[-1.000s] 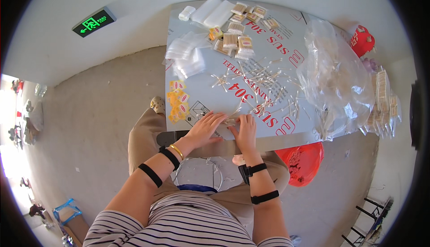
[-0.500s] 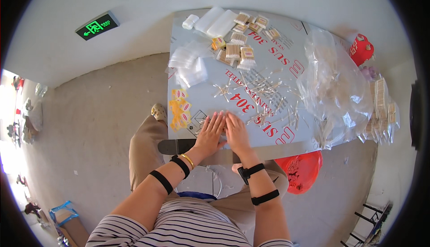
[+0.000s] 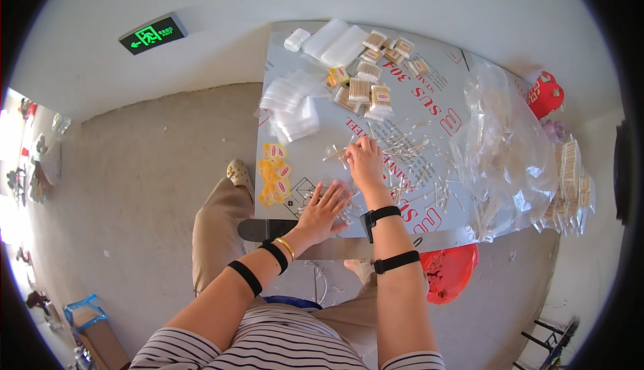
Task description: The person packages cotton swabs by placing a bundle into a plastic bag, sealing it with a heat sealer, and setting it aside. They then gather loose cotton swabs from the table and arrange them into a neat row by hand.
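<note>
My left hand (image 3: pixel 322 212) lies palm down near the table's front edge, fingers spread over a bunch of cotton swabs (image 3: pixel 343 217) whose ends stick out beneath it. Farther forward, my right hand (image 3: pixel 366 166) has its fingers curled together on a few cotton swabs (image 3: pixel 339 153) at the left side of the scattered pile. Loose cotton swabs (image 3: pixel 416 147) spread across the table to the right of that hand. Yellow printed cards (image 3: pixel 274 181) lie left of my left hand. Its palm hides part of the bunch.
Clear plastic sleeves (image 3: pixel 295 120) and filled swab packs (image 3: pixel 360 90) sit at the back of the table (image 3: pixel 315 145). A large clear bag (image 3: pixel 500 148) covers the right side, with stacked swab packs (image 3: pixel 569 179) beyond it. A red bag (image 3: pixel 453 273) is below the front edge.
My hands were side by side over the bunch. The right one has moved forward to the loose swabs and curled its fingers; the left stays on the bunch with fingers spread wider.
</note>
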Demonstrator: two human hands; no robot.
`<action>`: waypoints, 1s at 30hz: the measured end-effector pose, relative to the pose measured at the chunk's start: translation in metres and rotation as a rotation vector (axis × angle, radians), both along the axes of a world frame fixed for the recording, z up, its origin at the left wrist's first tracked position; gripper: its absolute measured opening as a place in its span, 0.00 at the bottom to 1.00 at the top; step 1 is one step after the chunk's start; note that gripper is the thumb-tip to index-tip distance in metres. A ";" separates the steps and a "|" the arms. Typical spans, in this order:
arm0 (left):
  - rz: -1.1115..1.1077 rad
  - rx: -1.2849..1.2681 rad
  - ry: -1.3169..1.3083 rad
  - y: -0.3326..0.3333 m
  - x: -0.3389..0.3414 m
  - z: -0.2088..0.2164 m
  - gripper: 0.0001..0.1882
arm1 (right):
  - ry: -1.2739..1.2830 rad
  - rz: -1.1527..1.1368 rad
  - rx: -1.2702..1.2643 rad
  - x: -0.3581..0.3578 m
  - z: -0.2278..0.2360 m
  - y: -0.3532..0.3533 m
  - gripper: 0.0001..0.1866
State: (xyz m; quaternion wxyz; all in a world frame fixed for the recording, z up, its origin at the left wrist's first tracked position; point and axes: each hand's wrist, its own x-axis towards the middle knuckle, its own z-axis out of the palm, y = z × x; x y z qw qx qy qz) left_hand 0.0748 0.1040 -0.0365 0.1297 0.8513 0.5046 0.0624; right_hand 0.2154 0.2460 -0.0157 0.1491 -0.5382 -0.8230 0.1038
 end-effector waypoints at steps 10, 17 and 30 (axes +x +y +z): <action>-0.020 0.013 -0.137 -0.002 -0.002 0.002 0.44 | 0.407 -0.071 0.014 0.028 0.015 -0.062 0.05; 0.316 0.220 -0.325 0.070 -0.010 0.015 0.37 | 1.029 -0.537 -0.214 0.146 0.005 -0.114 0.08; 0.481 0.133 -0.432 0.088 -0.013 0.040 0.04 | 0.440 -0.789 0.024 0.225 0.069 -0.188 0.08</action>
